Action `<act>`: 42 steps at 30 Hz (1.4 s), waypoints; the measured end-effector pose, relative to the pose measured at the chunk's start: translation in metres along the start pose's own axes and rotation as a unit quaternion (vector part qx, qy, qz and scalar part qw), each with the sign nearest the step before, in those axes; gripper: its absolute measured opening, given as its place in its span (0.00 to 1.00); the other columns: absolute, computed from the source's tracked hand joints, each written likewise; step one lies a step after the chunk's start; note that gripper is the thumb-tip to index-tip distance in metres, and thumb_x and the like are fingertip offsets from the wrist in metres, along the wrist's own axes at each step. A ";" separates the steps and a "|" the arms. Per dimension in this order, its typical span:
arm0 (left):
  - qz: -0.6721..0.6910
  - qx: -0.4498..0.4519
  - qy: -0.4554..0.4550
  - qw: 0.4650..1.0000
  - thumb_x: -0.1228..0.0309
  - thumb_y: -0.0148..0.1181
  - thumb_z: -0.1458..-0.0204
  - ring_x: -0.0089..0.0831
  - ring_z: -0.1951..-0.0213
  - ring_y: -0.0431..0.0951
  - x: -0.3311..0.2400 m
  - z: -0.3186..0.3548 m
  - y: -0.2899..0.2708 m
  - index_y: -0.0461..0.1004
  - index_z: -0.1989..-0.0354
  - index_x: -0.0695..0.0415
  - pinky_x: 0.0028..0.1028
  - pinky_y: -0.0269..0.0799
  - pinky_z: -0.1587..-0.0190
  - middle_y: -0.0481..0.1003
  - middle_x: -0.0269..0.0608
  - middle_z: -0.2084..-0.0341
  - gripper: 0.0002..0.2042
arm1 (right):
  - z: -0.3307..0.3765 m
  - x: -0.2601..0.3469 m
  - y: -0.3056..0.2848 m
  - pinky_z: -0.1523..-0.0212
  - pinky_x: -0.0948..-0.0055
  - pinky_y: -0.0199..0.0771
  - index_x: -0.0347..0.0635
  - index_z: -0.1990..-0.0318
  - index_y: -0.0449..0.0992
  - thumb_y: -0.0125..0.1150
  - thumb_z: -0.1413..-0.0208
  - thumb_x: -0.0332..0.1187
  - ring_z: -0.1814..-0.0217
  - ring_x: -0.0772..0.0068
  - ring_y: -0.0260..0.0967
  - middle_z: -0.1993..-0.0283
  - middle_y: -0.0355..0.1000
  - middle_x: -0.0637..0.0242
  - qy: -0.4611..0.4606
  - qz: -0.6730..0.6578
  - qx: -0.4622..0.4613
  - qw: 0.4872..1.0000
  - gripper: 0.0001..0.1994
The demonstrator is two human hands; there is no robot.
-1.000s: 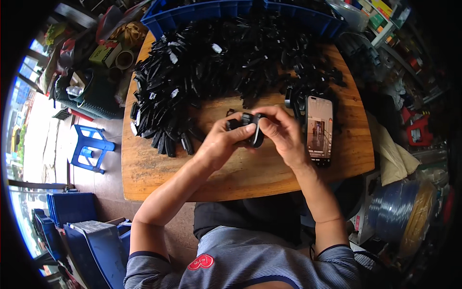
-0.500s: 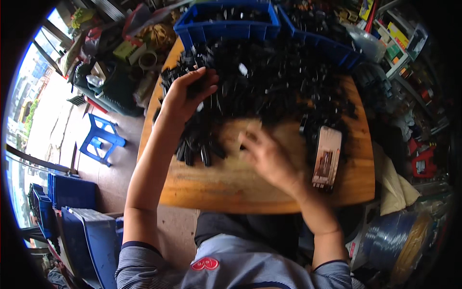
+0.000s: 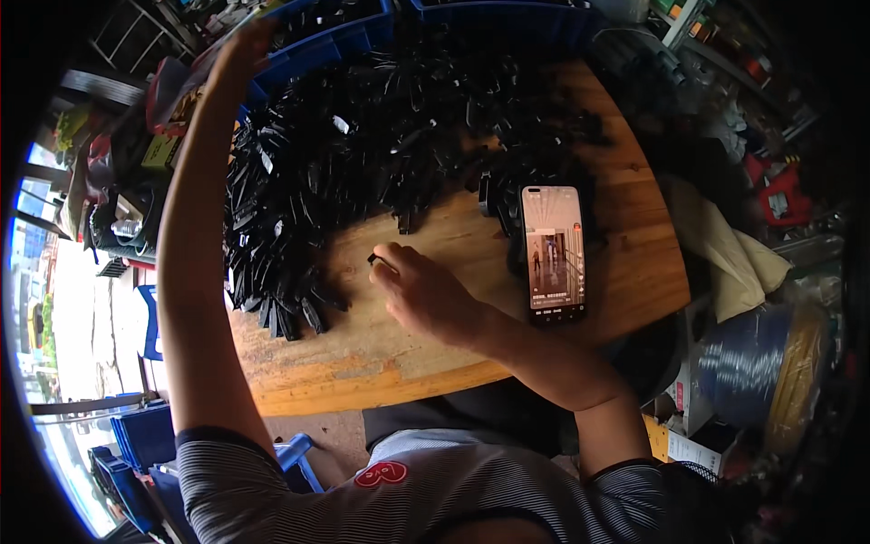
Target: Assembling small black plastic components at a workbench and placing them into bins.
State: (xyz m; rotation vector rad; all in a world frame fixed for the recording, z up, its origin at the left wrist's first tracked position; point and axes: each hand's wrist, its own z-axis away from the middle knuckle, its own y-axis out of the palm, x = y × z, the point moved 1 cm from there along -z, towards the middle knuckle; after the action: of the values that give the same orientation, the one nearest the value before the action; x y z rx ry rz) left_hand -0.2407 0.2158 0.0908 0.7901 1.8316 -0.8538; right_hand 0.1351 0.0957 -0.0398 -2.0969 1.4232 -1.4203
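My left arm stretches to the far left, where my left hand [image 3: 252,47] is over the near-left end of a blue plastic bin [image 3: 340,47]. That hand is dark and blurred, so its fingers and anything in them do not show clearly. Above the bare wood near the front of the table, my right hand [image 3: 417,288] is closed in a pinch. A small black part [image 3: 373,260] pokes out between its thumb and fingers. A large heap of slim black plastic pieces [image 3: 299,181] spreads over the table beyond and to the left of it.
A lit smartphone [image 3: 555,240] stands tilted on the wooden table [image 3: 625,272], right of my right hand. A second blue bin [image 3: 507,23] is at the back. Off the right side are a wrapped spool [image 3: 752,363] and a pale cloth [image 3: 725,245]. A blue stool [image 3: 297,461] stands below.
My left hand has moved from the heap up and away to the blue bin. My right hand has shifted left and slowed, with the small black part showing. The whole view has turned.
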 end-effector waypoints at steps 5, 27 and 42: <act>-0.566 0.050 0.147 0.810 0.56 0.61 0.54 0.46 0.40 0.58 -0.027 0.231 0.022 0.62 0.42 0.51 0.41 0.55 0.41 0.61 0.50 0.43 0.30 | 0.000 0.006 -0.010 0.60 0.67 0.69 0.35 0.64 0.67 0.53 0.57 0.22 0.62 0.61 0.64 0.64 0.63 0.58 0.005 0.093 0.023 0.995 0.10; -0.495 0.064 0.220 0.838 0.58 0.55 0.50 0.49 0.36 0.48 -0.009 0.245 0.113 0.62 0.42 0.49 0.47 0.46 0.39 0.55 0.51 0.40 0.26 | -0.004 -0.021 -0.041 0.59 0.61 0.72 0.38 0.58 0.70 0.49 0.57 0.17 0.56 0.51 0.69 0.51 0.66 0.54 0.075 0.137 -0.118 0.981 0.15; -0.336 0.143 0.215 0.906 0.77 0.56 0.55 0.43 0.47 0.66 -0.024 0.278 0.100 0.75 0.57 0.54 0.36 0.62 0.45 0.70 0.43 0.51 0.14 | -0.001 -0.019 -0.069 0.65 0.61 0.70 0.40 0.57 0.68 0.48 0.50 0.20 0.63 0.50 0.71 0.60 0.73 0.56 0.141 0.156 -0.115 0.971 0.12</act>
State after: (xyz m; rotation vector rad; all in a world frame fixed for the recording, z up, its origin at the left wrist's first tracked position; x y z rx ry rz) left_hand -0.0196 0.0394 0.0016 0.5410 2.4692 -1.5072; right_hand 0.1741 0.1462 -0.0062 -1.7324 2.0139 -1.5272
